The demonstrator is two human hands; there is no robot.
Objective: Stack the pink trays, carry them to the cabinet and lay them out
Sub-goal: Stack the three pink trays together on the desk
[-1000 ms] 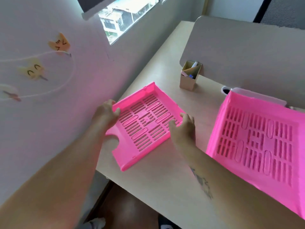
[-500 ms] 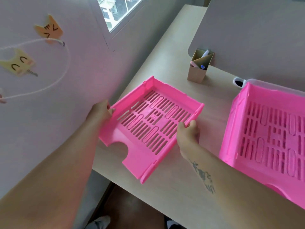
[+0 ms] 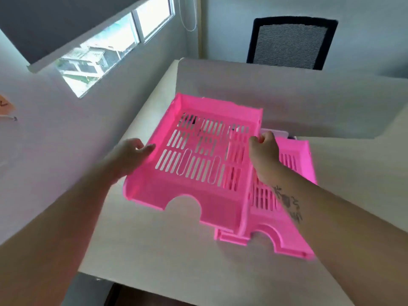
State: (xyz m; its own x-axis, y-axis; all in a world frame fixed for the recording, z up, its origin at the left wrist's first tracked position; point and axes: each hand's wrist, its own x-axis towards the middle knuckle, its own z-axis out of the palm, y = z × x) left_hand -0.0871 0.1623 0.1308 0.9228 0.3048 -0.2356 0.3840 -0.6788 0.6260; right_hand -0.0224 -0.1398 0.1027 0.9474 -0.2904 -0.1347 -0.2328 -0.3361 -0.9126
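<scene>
I hold a pink slotted tray in the air above the desk, tilted a little toward me. My left hand grips its left wall and my right hand grips its right wall. A second pink tray lies flat on the desk at the right. The held tray's right side overlaps the lying tray's left part and hides it. My right forearm crosses over the lying tray.
A pale wooden desk runs along the left wall, with a grey divider panel behind the trays. A black mesh chair stands past the divider. The window is at upper left. The desk's front edge is close to me.
I have lifted the left tray off the desk and carried it right, so it now partly covers the second tray. The camera has tilted up, and the pen holder is hidden.
</scene>
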